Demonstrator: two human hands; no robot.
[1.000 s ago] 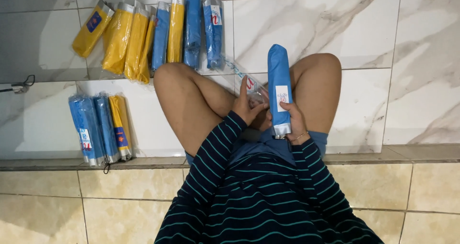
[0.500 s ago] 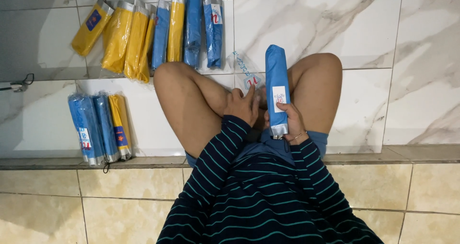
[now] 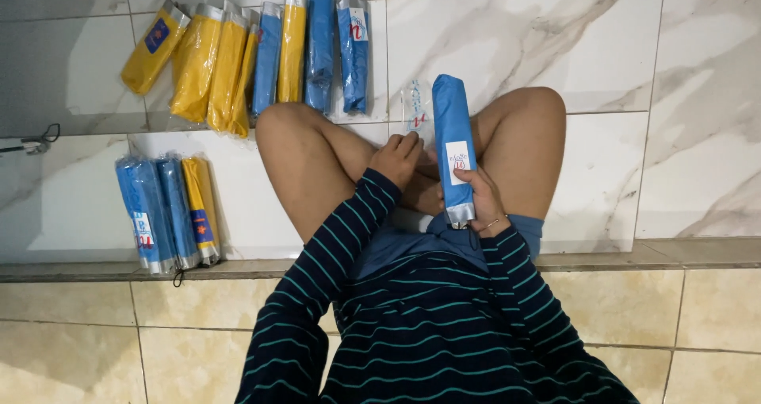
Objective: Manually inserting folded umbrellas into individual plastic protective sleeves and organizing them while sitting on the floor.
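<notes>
Between the knees, right hand [image 3: 476,202] fingers closed around lower end of blue folded umbrella [image 3: 452,138], held upright. Left hand [image 3: 396,158] beside it, fingers loosely curled, holding nothing.

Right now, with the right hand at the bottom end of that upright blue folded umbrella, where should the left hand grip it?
Grip the blue folded umbrella on its bare upper half, above the white label, coming in from the left. The right hand already covers the bottom end, and the left hand sits free just left of it. The long, slim shape suits a wrap-around grasp.
</notes>
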